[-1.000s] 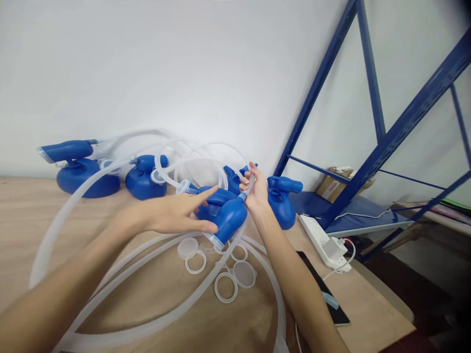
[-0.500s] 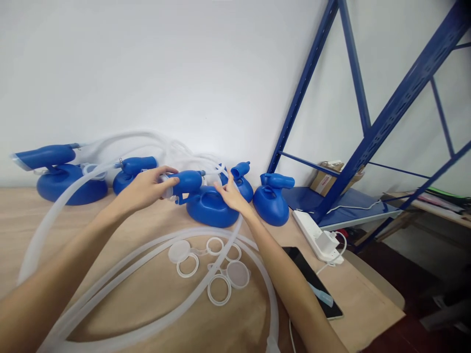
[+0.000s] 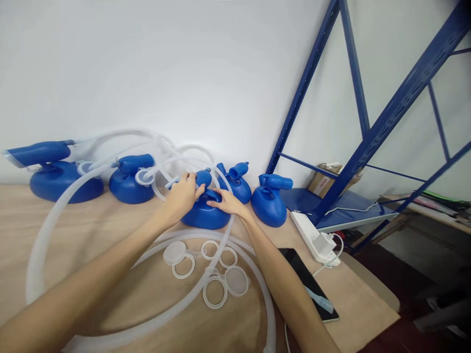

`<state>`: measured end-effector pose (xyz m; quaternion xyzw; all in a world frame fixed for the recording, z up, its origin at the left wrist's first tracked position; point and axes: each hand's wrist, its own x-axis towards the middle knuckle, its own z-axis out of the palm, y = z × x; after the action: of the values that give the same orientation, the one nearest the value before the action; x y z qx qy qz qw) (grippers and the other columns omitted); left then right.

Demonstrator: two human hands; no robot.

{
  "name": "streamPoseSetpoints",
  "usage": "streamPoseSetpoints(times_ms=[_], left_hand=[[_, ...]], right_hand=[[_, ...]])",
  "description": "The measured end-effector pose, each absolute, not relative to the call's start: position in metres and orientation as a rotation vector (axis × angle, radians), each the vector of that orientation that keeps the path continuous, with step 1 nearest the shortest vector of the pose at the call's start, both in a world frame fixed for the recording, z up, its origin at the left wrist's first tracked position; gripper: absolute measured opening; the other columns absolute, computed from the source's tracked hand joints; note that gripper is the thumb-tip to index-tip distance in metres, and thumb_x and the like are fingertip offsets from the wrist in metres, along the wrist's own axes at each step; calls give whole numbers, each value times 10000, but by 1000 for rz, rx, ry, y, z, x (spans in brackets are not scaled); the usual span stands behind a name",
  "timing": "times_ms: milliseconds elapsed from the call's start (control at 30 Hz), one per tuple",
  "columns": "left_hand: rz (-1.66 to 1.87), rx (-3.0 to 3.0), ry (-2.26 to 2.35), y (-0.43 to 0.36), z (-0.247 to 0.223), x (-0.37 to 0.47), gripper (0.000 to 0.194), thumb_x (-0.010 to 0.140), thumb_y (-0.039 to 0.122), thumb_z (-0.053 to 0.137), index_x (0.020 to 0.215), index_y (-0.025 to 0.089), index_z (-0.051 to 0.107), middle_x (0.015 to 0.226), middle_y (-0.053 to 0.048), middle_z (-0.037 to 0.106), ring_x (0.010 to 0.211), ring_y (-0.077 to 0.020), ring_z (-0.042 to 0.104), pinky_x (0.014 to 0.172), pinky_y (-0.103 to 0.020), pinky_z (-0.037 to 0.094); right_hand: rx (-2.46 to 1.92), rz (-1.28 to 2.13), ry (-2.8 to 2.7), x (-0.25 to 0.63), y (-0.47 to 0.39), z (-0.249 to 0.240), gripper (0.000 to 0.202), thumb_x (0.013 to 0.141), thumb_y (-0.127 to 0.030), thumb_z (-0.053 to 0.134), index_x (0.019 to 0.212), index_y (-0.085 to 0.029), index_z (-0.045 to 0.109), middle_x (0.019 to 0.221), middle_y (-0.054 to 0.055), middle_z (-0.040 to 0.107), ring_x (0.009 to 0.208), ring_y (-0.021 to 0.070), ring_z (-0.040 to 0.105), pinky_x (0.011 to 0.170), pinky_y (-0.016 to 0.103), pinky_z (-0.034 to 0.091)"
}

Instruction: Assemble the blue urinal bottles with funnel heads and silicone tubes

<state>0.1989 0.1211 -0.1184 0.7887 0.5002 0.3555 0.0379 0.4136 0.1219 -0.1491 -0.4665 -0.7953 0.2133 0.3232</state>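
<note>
Several blue plastic bottles stand in a row along the wall. My left hand (image 3: 184,192) is wrapped round the neck part of the middle blue bottle (image 3: 206,216). On the same bottle's right side, my right hand (image 3: 224,200) grips the body near its handle, thumb across the top. White round caps with rings (image 3: 214,292) lie on the brown table surface (image 3: 147,299) in front. A translucent hose (image 3: 165,318) curves over the table around them.
Left are two blue bottles (image 3: 64,184) with hoses; right, another blue bottle (image 3: 270,208). A black tablet (image 3: 294,264), a white power strip (image 3: 305,230) and a blue metal shelf (image 3: 338,208) stand or lie further right.
My left hand has moved right and over the top of the bottle's neck part. My right hand has come lower onto the body. The view has shifted slightly.
</note>
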Motion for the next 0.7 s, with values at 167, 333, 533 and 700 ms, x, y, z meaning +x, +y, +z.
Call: streamPoseSetpoints(times_ms=[167, 333, 533, 700], left_hand=[[1031, 2429, 1476, 138, -116, 199, 497, 1014, 458, 526, 1373, 118, 580, 1354, -226, 648, 1237, -403, 670, 1043, -507, 520], [965, 2403, 1330, 138, -120, 174, 812, 993, 634, 487, 1600, 111, 351, 1552, -243, 551, 1440, -380, 547, 1159, -495, 455], [1106, 2324, 1191, 129, -137, 161, 1068, 888, 626, 653, 1677, 100, 162, 1683, -263, 373, 1550, -405, 400, 1249, -521, 360], [1200, 2274, 1181, 136, -147, 164, 780, 904, 562, 640, 1512, 110, 458, 1499, -226, 597, 1423, -385, 557, 1202, -512, 434]], right_hand=[[-1227, 615, -2090, 422, 127, -155, 671, 892, -423, 818, 1491, -201, 616, 1433, 115, 709, 1330, 301, 672, 1188, 459, 477], [-1141, 761, -2141, 425, 126, -160, 1140, 643, -433, 989, 1619, -226, 439, 1635, 143, 518, 1501, 318, 517, 1283, 475, 371], [-1070, 791, -2121, 417, 124, -162, 1184, 644, -461, 983, 1638, -202, 396, 1671, 164, 456, 1540, 317, 463, 1304, 447, 338], [-1064, 769, -2150, 415, 124, -158, 1163, 643, -480, 980, 1625, -203, 422, 1660, 172, 469, 1527, 338, 478, 1295, 481, 353]])
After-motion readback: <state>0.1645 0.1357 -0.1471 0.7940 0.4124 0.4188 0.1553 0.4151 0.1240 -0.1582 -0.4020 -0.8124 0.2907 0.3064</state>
